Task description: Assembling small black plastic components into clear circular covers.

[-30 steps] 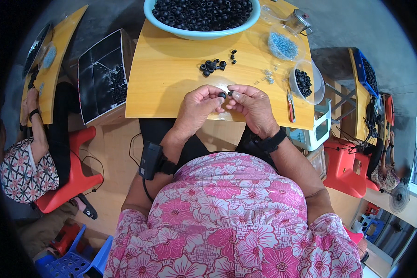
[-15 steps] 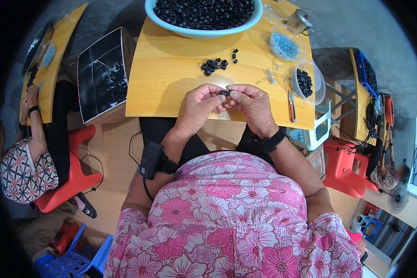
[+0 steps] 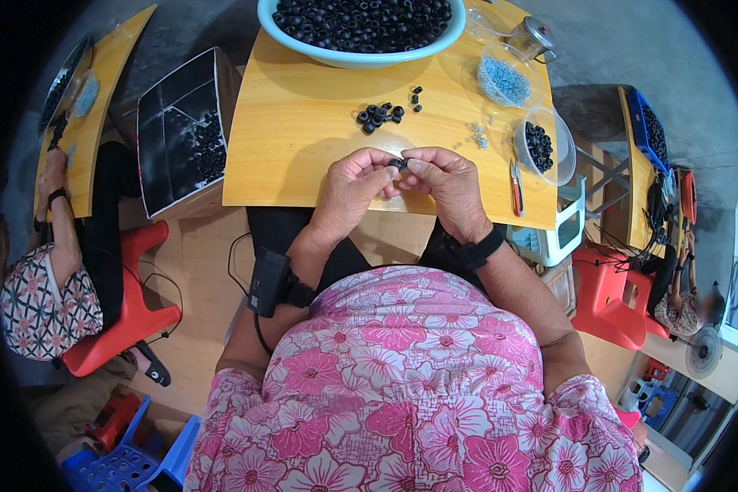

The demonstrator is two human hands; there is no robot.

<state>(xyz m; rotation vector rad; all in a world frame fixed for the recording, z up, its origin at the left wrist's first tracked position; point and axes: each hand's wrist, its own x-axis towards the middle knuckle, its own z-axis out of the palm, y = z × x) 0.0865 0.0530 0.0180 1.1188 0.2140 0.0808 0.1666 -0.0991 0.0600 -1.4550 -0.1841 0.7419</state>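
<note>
While both hands meet fingertip to fingertip, a small black ring (image 3: pixel 396 164) is pinched between the left hand (image 3: pixel 354 187) and right hand (image 3: pixel 444 185), just above the near edge of the wooden table (image 3: pixel 303 139). Beyond it sits a loose pile of rings (image 3: pixel 378 116), farther still the big bowl (image 3: pixel 361 56).
</note>
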